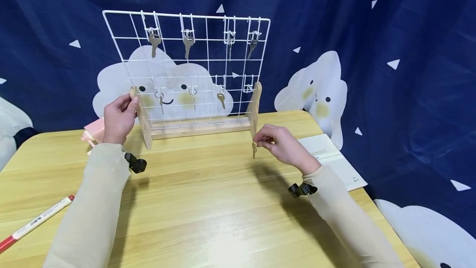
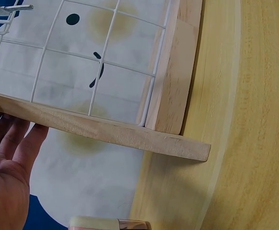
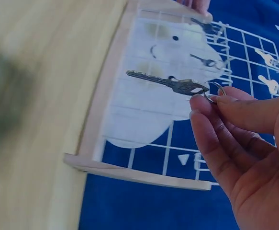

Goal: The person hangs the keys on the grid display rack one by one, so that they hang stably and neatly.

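Note:
A white wire grid rack stands in a wooden base, with several keys on hooks in two rows. One brass-coloured key hangs in the lower row; the hook to its right carries no key. My left hand grips the top of the left wooden upright, fingers behind it in the left wrist view. In front of the right upright, my right hand pinches a ring between thumb and fingertips. A key dangles from that ring, above the table.
On the right of the wooden table lies a white notebook. A red and white pen lies at the left, and a pink object sits partly behind the left hand. Dark blue curtain hangs behind the table.

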Tool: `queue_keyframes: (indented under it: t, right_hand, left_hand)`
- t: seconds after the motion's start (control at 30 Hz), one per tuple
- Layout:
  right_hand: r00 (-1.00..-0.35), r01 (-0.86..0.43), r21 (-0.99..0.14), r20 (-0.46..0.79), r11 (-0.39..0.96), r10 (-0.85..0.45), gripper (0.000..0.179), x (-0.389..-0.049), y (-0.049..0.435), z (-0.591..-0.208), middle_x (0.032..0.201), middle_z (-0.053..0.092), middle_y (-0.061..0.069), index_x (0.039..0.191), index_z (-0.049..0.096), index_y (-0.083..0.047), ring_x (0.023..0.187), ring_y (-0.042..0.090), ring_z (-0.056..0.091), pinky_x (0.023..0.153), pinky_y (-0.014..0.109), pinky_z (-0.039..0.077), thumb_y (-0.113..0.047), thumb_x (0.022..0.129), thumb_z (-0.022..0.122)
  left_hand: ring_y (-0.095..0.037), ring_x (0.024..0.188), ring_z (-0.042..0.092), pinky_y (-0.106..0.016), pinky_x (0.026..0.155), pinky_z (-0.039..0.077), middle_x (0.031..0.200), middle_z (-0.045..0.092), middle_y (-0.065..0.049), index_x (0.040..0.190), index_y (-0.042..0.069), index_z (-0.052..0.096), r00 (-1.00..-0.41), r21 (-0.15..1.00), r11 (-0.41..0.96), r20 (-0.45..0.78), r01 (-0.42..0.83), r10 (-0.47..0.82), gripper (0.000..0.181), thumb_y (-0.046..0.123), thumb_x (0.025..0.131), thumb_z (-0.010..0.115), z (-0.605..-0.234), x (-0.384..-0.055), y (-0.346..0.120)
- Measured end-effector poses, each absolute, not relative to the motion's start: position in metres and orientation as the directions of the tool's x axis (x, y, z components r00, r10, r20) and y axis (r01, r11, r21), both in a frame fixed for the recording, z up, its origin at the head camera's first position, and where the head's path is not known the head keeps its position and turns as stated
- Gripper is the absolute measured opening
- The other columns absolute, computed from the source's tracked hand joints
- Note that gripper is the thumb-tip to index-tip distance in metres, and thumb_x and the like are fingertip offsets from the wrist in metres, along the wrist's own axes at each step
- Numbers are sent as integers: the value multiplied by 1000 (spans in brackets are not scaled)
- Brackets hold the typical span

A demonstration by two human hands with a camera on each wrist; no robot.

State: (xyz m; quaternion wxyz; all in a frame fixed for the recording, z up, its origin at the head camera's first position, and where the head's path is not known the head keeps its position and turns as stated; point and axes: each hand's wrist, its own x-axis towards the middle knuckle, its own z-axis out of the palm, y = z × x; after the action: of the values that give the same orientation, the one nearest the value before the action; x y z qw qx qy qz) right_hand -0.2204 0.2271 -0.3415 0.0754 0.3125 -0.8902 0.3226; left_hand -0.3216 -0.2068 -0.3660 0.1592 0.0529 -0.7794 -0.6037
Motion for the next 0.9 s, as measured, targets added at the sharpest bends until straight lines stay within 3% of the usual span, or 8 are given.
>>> queue_keyframes:
  t: [0.27,0.9]
  right_hand:
    - [-799,-601,-556,417,573,-433,11,-244,220,-322,88,66,8,94,73,0,78,16,61,69,29,54,7,85,72]
    - [-910,-390,-660,382,642,-160,8,-284,211,-287,93,65,8,97,73,0,81,18,63,67,27,51,2,91,69]
  left_hand:
    - [-14,115,58,-29,92,52,137,55,-16,142,4,51,-939,949,291,205,122,-277,51,35,101,52,-366,-320,-206]
    - [-12,109,60,-25,90,52,134,58,-17,140,4,54,-930,947,290,226,140,-289,50,34,101,54,-368,-320,-206]
